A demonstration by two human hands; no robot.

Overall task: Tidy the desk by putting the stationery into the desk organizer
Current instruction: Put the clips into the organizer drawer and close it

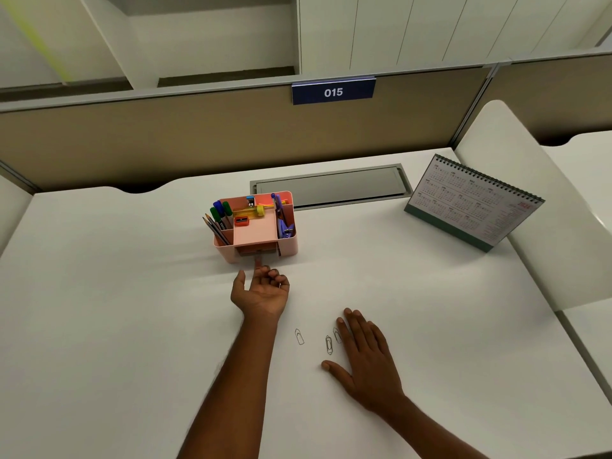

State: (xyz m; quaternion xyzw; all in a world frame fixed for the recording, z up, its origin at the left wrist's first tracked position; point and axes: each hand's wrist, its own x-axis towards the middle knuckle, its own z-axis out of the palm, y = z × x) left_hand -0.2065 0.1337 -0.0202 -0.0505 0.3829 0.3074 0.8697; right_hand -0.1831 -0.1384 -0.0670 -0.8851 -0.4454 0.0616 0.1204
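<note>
Three wire clips point(329, 344) lie loose on the counter point(132, 293), low and just right of centre in the frame, well apart from the organizer point(291, 243) at mid-frame. From what I see they are the only stationery left out. The organizer already holds pens point(220, 210) and a sharpener point(241, 221).

My right hand point(364, 356) rests flat on the counter with its fingers straight, holding nothing. Its forefinger edge lies against or just beside the rightmost clip, and I cannot tell which. My left hand point(261, 289) is palm-up just below the organizer, its forefinger straight and pointing at the small drawer point(256, 250) in the front wall. The other fingers are loosely curled, and I see nothing in them.

I judge the clips to be very light, thin, springy and slick, lying dead flat on a smooth top. A straight pinch from above will likely skid off them. I would press a fingertip on one end to tip the other up, or slide each clip toward the near edge and pinch it by its long sides. Gathered together they may tangle, and a light clip drops easily in transit, so the drawer should be open before I carry them.
</note>
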